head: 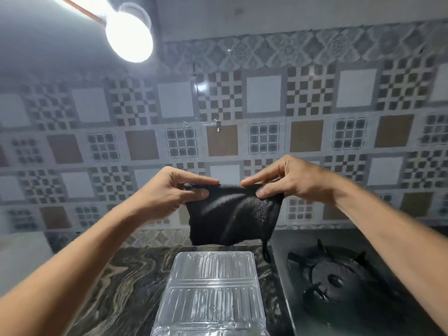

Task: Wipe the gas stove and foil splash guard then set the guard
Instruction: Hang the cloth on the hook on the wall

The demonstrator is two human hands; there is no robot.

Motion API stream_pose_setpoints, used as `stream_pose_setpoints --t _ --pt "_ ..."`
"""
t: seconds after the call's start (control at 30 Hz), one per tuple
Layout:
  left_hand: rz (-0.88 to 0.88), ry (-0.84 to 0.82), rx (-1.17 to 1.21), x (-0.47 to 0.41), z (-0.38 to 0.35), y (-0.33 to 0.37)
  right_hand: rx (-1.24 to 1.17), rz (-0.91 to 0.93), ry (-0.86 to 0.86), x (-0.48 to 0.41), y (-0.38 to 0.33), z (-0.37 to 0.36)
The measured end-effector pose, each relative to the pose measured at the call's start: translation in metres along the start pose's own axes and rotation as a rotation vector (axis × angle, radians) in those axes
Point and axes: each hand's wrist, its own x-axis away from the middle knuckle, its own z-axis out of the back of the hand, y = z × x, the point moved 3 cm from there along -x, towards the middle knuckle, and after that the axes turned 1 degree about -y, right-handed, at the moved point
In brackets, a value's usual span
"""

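Note:
A black cloth [232, 214] hangs in the air in front of the tiled wall, folded and stretched between both hands. My left hand [177, 190] pinches its upper left corner and my right hand [283, 178] pinches its upper right corner. Below the cloth, the ribbed silver foil splash guard [213, 292] lies flat and folded on the dark marbled counter [116, 282]. To its right sits the black gas stove [344, 282], with one burner and its pan support in view. My right forearm crosses over the stove's right side.
The patterned tile wall [264, 95] rises right behind the counter. A bright lamp [129, 36] glares at the upper left. A small hook [218, 126] sticks out of the wall above the hands. A pale object [21, 251] sits at the counter's left end.

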Motion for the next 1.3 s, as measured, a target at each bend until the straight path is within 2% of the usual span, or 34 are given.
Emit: stream_pose_setpoints --t 0.13,0.4,0.5,0.67,0.8,0.87,0.97,1.0,1.03,1.1,1.13,1.2,1.3 --pt "-0.006 0.021 -0.032 -0.048 0.023 -0.009 0.017 0.033 0.078 -0.042 0.002 0.029" --pt "-0.094 0.089 -0.279 -0.147 0.072 -0.028 0.123 0.099 0.188 -0.135 0.008 0.084" --pt "-0.113 0.127 -0.386 -0.179 0.082 -0.041 0.280 0.125 0.236 -0.164 0.010 0.101" --pt "-0.269 0.118 -0.813 -0.222 0.092 -0.055 0.621 0.103 0.181 -0.209 0.024 0.103" --pt "-0.342 0.290 -0.756 -0.242 0.103 -0.054 0.660 0.173 0.292 -0.233 0.017 0.122" --pt "-0.356 0.385 -0.791 -0.254 0.108 -0.060 0.765 0.224 0.350 -0.247 0.015 0.130" --pt "-0.251 0.485 -0.616 -0.269 0.105 -0.076 1.040 0.281 0.340 -0.262 0.018 0.129" --pt "-0.223 0.519 -0.686 -0.274 0.102 -0.082 1.073 0.282 0.345 -0.264 0.022 0.127" --pt "-0.208 0.531 -0.710 -0.277 0.097 -0.093 1.084 0.268 0.368 -0.265 0.027 0.126" --pt "-0.152 0.546 -0.581 -0.275 0.087 -0.113 1.012 0.204 0.389 -0.265 0.042 0.124" --pt "-0.155 0.542 -0.614 -0.272 0.084 -0.121 0.995 0.188 0.383 -0.267 0.051 0.123" --pt "-0.183 0.524 -0.665 -0.269 0.081 -0.134 0.951 0.147 0.366 -0.270 0.065 0.120" --pt "-0.176 0.448 -0.581 -0.267 0.075 -0.135 0.902 0.136 0.352 -0.269 0.070 0.116"
